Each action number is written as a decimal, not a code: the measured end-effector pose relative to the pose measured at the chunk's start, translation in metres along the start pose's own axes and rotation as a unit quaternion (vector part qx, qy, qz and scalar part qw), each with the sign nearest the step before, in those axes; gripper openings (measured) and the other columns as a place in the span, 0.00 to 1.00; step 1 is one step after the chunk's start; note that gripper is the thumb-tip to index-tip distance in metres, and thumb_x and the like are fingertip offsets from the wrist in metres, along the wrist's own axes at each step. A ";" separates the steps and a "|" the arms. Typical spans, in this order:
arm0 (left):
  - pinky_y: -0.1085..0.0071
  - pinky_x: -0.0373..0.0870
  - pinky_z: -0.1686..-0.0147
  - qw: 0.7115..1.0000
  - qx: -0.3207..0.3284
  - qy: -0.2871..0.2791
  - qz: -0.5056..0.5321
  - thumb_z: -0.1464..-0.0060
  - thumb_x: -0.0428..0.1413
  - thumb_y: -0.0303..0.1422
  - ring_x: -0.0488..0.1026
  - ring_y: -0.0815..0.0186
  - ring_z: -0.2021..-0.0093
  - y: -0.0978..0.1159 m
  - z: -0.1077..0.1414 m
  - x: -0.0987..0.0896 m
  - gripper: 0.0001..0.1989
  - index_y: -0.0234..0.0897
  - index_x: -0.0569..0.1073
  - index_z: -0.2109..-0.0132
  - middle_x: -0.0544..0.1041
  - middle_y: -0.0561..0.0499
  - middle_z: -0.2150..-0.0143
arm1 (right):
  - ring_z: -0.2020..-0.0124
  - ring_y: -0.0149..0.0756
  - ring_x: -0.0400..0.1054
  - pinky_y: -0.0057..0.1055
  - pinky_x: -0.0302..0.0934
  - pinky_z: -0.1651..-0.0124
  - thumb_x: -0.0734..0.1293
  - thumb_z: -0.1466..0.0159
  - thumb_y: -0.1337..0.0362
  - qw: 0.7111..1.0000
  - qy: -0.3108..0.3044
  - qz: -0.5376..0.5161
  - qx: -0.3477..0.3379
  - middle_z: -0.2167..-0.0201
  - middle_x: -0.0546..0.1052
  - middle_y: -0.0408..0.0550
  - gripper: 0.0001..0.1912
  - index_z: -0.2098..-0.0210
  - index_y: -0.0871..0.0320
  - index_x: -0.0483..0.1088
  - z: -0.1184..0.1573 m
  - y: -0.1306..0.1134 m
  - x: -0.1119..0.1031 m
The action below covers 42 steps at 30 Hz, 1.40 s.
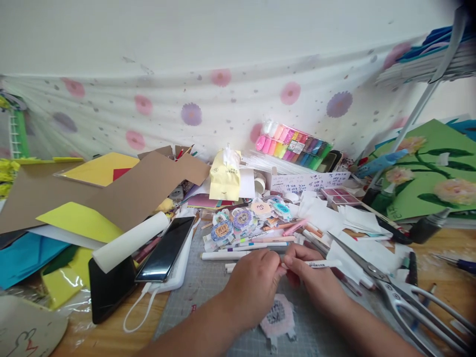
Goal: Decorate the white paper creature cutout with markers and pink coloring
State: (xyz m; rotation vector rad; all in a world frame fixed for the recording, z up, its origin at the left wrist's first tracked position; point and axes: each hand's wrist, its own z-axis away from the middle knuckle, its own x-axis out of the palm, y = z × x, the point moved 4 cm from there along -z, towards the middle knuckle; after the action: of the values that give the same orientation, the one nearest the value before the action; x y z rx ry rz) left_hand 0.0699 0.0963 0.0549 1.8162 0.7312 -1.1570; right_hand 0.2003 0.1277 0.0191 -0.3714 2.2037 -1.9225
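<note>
Over the grey cutting mat (201,307), both hands meet at one end of a white marker (323,264). My right hand (312,282) holds its barrel, which points out to the right. My left hand (255,277) is closed at the other end, and its fingertips hide whether a cap is there. Below the hands lies a pink paper cutout (277,317) with a grey patterned middle and small tabs. Beyond them, several decorated paper cutouts (223,228) are piled up. Loose markers (256,245) lie just ahead of my left hand.
Large scissors (386,282) lie on the right among white paper scraps (320,213). On the left are a phone (167,250) on a white power bank, a paper roll (130,242) and coloured sheets (78,223). A colourful clay pack (293,144) leans at the back.
</note>
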 end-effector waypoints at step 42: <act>0.74 0.64 0.68 0.980 0.020 0.021 0.196 0.38 0.52 0.36 0.72 0.67 0.70 -0.005 -0.004 0.003 0.13 0.37 0.70 0.70 0.76 0.54 0.71 | 0.84 0.29 0.55 0.28 0.47 0.79 0.64 0.37 0.57 0.999 -0.006 0.015 -0.049 0.88 0.65 0.38 0.20 0.84 0.56 0.62 0.005 -0.004 0.003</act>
State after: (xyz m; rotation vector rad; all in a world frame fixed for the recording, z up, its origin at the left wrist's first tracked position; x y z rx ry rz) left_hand 0.0690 0.1023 0.0519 1.9148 0.3501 -0.8810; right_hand 0.1994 0.1220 0.0227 -0.3621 2.2881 -1.7967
